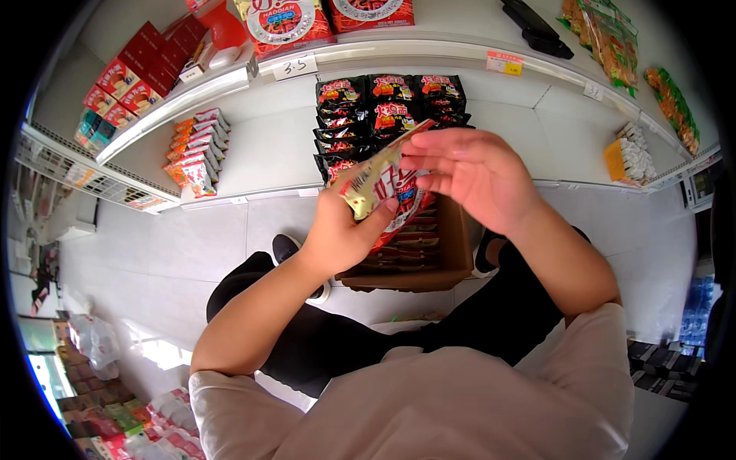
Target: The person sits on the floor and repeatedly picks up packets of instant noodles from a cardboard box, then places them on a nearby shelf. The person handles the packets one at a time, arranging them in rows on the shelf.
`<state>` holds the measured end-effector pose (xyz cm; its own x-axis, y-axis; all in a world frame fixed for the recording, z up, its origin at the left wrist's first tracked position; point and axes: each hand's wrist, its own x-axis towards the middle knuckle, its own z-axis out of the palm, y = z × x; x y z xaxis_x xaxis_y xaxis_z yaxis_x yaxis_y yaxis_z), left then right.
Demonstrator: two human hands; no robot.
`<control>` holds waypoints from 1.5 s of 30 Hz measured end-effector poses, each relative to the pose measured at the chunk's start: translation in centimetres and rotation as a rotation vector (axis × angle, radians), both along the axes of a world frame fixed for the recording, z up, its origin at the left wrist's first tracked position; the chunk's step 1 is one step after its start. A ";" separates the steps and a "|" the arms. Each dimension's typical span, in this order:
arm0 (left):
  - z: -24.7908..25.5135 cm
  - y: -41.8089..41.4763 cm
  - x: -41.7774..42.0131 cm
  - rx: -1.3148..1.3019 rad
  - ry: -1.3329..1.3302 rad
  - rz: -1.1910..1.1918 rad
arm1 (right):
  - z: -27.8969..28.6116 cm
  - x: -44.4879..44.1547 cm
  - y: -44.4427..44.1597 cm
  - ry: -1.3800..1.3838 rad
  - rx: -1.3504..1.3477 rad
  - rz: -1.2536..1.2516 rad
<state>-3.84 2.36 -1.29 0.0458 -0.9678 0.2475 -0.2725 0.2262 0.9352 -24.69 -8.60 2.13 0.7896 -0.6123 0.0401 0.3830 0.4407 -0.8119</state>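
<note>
My left hand [345, 236] grips a red and cream instant noodle packet [397, 195] by its lower left end, thumb across the front. The packet is tilted above an open cardboard box [414, 282] between my feet, which holds a row of similar packets on edge. At the packet's upper right, my right hand [471, 172] has its fingers spread close to the wrapper; whether they touch it I cannot tell. Behind, on the lower white shelf, stand stacks of black noodle packets [394, 118], partly hidden by the held packet and my right hand.
Small orange and white snack packets [198, 152] stand at the lower shelf's left, a yellow box of white sachets [629, 161] at its right. The upper shelf's edge [391, 50] juts over it, with red packets [371, 14] above. My shoes and knees flank the box.
</note>
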 end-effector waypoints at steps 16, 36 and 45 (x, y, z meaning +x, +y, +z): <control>0.3 -0.6 0.5 0.503 0.771 -0.017 | -2.7 1.8 0.9 0.445 -0.409 -0.133; 1.4 -1.6 2.0 0.363 0.844 0.125 | -3.2 3.2 1.2 0.210 0.159 -0.220; 0.9 -2.1 3.1 0.353 0.702 0.100 | -4.5 3.4 -0.2 0.261 -0.051 -0.288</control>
<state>-0.79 0.21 -0.35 0.1683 -0.9668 -0.1923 0.4040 -0.1103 0.9081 -21.32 -8.79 -2.37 0.5734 -0.8127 -0.1035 0.2628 0.3021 -0.9164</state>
